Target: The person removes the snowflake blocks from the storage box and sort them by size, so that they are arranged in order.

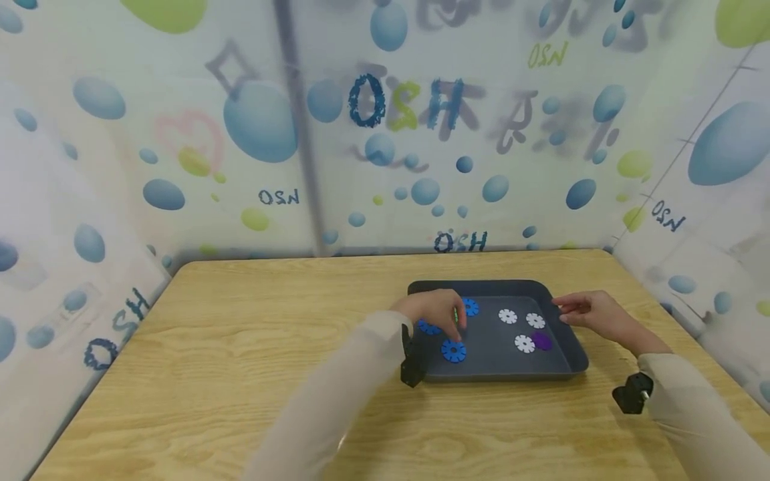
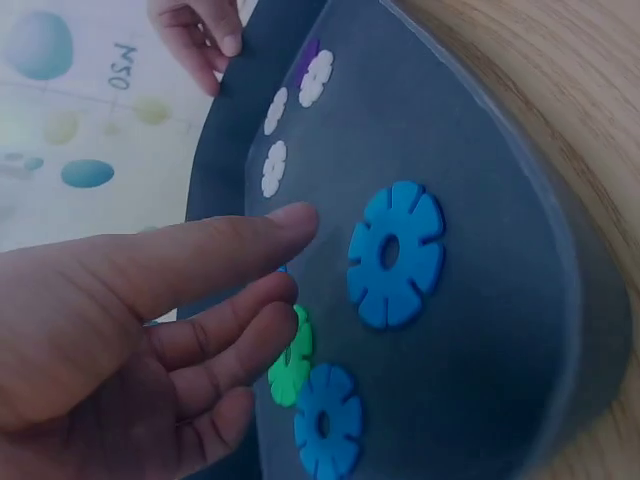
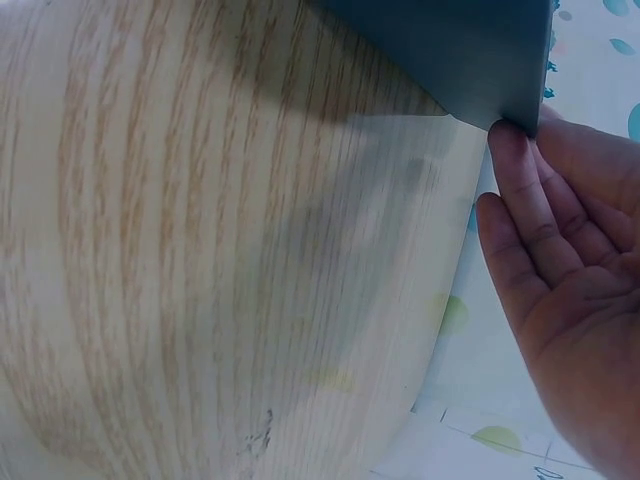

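Note:
A dark grey tray [image 1: 490, 375] sits on the table with notched plastic discs lying flat in it. My left hand [image 1: 434, 310] hovers over its left part, thumb and fingers apart, holding nothing. Below that hand are a blue disc [image 2: 397, 255], a green disc [image 2: 291, 362] and another blue disc [image 2: 328, 422]; one more blue disc [image 1: 470, 307] lies farther back. On the right side are white discs [image 1: 508, 316], one against a purple disc [image 1: 543, 341]. My right hand [image 3: 585, 240] pinches the tray's right rim between thumb and fingertips.
The wooden table [image 1: 240, 347] extends widely to the left of the tray. A printed curtain [image 1: 337, 174] stands along the table's back edge, with more of it at both sides. Black wrist cameras [image 1: 633, 394] are strapped to both wrists.

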The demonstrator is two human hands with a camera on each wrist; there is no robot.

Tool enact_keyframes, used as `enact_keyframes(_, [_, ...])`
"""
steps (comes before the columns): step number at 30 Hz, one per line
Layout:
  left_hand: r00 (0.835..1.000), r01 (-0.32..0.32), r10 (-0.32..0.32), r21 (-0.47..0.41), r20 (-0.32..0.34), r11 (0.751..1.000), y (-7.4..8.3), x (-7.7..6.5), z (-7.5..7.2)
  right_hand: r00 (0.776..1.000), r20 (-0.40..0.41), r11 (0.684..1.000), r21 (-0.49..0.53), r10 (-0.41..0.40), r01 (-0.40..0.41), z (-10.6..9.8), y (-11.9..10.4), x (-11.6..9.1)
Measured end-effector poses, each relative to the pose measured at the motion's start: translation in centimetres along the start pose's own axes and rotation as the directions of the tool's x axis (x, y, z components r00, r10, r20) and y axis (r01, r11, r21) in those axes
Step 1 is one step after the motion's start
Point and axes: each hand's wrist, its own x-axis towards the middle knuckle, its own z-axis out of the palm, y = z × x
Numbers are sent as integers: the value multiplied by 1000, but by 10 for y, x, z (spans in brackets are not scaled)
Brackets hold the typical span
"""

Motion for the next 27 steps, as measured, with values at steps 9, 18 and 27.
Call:
enact_keyframes(9, [986,141,-151,121,77,983,9,8,5,1000,8,1000,8,5,-5,-1,-3,1])
enact_keyframes(18, [979,172,-191,224,67,959,16,11,13,1000,15,1000,17,14,-15,-1,-5,0])
enact_keyframes(27, [980,163,-185,240,74,957,15,12,17,1000,15,1000,18,16,-16,-2,-5,-2])
